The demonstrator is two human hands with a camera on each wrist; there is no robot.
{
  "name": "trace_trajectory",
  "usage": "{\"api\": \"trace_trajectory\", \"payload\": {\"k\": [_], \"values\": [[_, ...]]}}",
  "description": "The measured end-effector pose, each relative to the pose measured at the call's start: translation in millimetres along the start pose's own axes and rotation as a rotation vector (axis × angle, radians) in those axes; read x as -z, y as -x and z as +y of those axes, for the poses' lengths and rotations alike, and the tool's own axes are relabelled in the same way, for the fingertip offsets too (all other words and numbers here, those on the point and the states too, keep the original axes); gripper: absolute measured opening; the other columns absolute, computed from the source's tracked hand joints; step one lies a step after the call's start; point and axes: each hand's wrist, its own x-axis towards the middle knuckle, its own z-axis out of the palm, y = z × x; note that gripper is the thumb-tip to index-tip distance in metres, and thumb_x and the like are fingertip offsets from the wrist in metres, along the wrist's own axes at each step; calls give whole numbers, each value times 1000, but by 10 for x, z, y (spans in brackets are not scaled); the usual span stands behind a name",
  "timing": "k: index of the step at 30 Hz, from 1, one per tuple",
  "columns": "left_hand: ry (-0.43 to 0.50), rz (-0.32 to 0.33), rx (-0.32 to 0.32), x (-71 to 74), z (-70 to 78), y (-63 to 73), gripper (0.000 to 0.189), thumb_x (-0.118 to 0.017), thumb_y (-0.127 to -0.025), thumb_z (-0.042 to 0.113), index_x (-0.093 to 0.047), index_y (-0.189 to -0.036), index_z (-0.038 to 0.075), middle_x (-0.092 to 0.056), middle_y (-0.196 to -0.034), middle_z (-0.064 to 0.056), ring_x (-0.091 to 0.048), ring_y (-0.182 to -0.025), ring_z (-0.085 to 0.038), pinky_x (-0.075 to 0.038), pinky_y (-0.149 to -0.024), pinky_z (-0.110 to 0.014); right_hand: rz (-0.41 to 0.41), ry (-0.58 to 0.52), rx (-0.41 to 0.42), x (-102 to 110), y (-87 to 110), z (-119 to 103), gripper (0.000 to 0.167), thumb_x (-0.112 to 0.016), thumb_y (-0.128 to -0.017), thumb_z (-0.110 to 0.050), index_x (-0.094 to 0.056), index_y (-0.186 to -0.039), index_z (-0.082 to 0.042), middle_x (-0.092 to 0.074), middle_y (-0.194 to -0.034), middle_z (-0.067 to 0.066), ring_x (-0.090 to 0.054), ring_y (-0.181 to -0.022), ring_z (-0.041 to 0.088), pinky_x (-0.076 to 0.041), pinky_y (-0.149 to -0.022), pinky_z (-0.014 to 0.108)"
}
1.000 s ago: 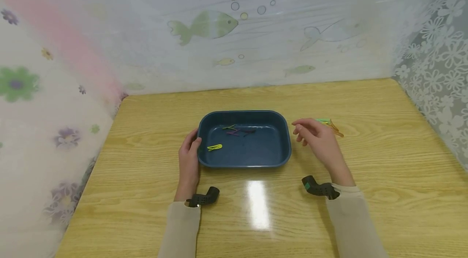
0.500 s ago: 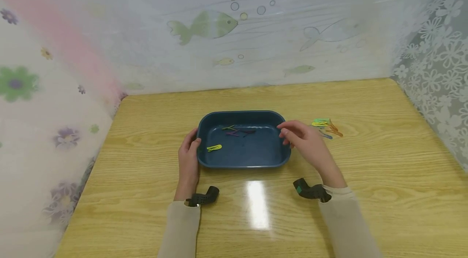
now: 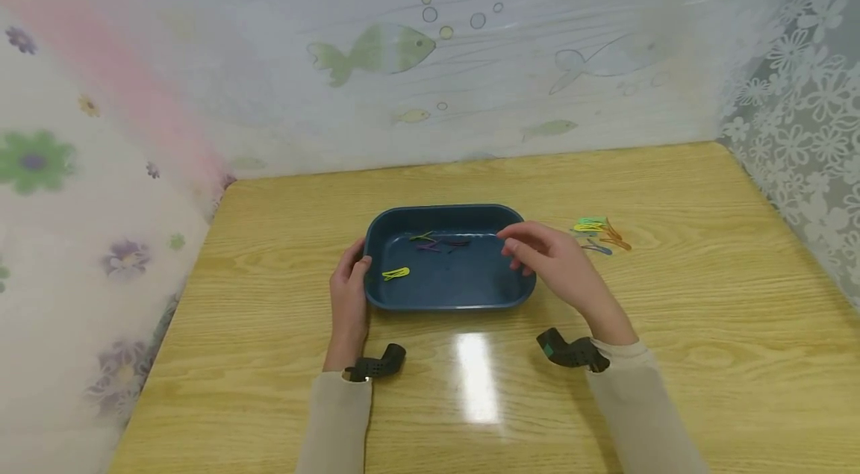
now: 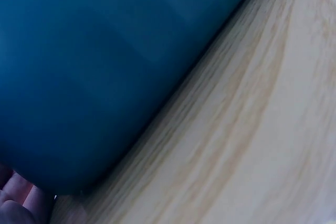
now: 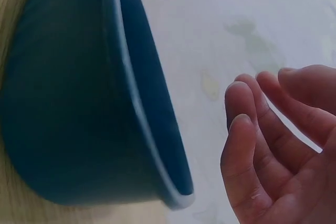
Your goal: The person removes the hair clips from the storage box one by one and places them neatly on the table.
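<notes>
A dark blue plastic tub (image 3: 449, 307) sits on the table. My left hand (image 3: 349, 302) holds its left end, the thumb at the rim and the other fingers along the outer wall; the left wrist view shows mostly the tub's side (image 4: 121, 66). Inside lie a yellow hair clip (image 3: 396, 273) at the left, a thinner yellowish one (image 3: 423, 237), a purple one (image 3: 428, 245) and a dark one (image 3: 459, 243). Over the tub's right end hovers my right hand (image 3: 554, 261), its fingers (image 5: 240, 145) loosely bent, with nothing visible between thumb and fingertips.
Right of the tub, several loose hair clips in green, yellow, blue and orange lie in a small pile (image 3: 594, 228) on the wooden table (image 3: 705, 295). A wall with printed fish (image 3: 393, 46) rises behind the table's far edge.
My right hand has moved left from beside the clip pile to over the tub's right end, uncovering the pile. The left hand stays on the tub, and the clips inside look unchanged.
</notes>
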Motion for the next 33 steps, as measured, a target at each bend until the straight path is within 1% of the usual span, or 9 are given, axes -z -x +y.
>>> {"api": "trace_trajectory", "payload": {"k": [2, 4, 9, 13, 17, 20, 26, 30, 33], "values": [[-1, 1, 3, 2, -1, -4, 31, -46, -91, 20, -54, -121, 22, -51, -122, 9, -42, -115, -5, -30, -99, -28, -13, 14, 13, 2, -45, 57, 24, -50, -91, -30, -58, -110, -19, -60, -92, 2, -58, -77, 25, -49, -65, 40], [3, 1, 5, 0, 0, -8, 31, -46, -91, 21, -54, -121, 21, -51, -122, 9, -42, -116, -5, -30, -99, -28, -25, 42, 17, 1, -72, 12, 23, -50, -91, -31, -58, -110, -20, -60, -91, 1, -58, -76, 25, -49, -65, 42], [15, -1, 6, 1, -4, -18, 32, -47, -91, 20, -54, -122, 20, -51, -123, 8, -41, -116, -5, -30, -99, -28, -69, 188, 53, -16, -160, -121, 26, -50, -89, -37, -58, -110, -24, -60, -88, -5, -57, -73, 11, -49, -66, 38], [17, -1, 3, 8, -7, -15, 31, -47, -91, 20, -55, -121, 20, -51, -122, 8, -41, -116, -5, -29, -99, -28, -122, 312, 95, -30, -258, -213, 26, -49, -90, -36, -58, -111, -23, -60, -87, -7, -57, -73, 8, -46, -65, 31], [7, -6, 4, 9, -2, -11, 31, -47, -91, 21, -54, -121, 21, -51, -122, 9, -41, -116, -4, -29, -99, -27, -160, 365, 108, -31, -382, -251, 26, -49, -91, -32, -58, -112, -20, -60, -89, -6, -56, -72, 10, -46, -65, 31], [2, -8, 1, 10, 3, -12, 31, -46, -91, 22, -54, -121, 21, -51, -122, 9, -41, -116, -4, -29, -99, -28, -185, 389, 94, -39, -497, -249, 25, -50, -91, -31, -58, -113, -20, -60, -93, -4, -56, -74, 12, -45, -64, 31], [-9, -6, 6, 26, -1, -10, 31, -45, -91, 21, -54, -122, 22, -50, -123, 10, -41, -116, -4, -29, -100, -28, -251, 406, 15, -96, -702, -211, 24, -51, -90, -30, -58, -112, -22, -60, -97, -4, -57, -76, 13, -47, -64, 30], [-5, -1, 11, 26, -4, -10, 31, -46, -91, 22, -54, -121, 22, -50, -122, 10, -41, -115, -4, -29, -100, -28, -300, 383, -19, -136, -809, -137, 27, -52, -90, -29, -58, -114, -17, -60, -101, -1, -59, -79, 19, -49, -65, 31], [10, -18, -8, 11, -5, -15, 31, -46, -91, 21, -54, -121, 21, -50, -123, 9, -41, -116, -5, -29, -100, -29, -339, 353, -43, -149, -888, -58, 31, -52, -90, -28, -57, -117, -12, -60, -102, 4, -59, -84, 24, -50, -68, 35]]}}
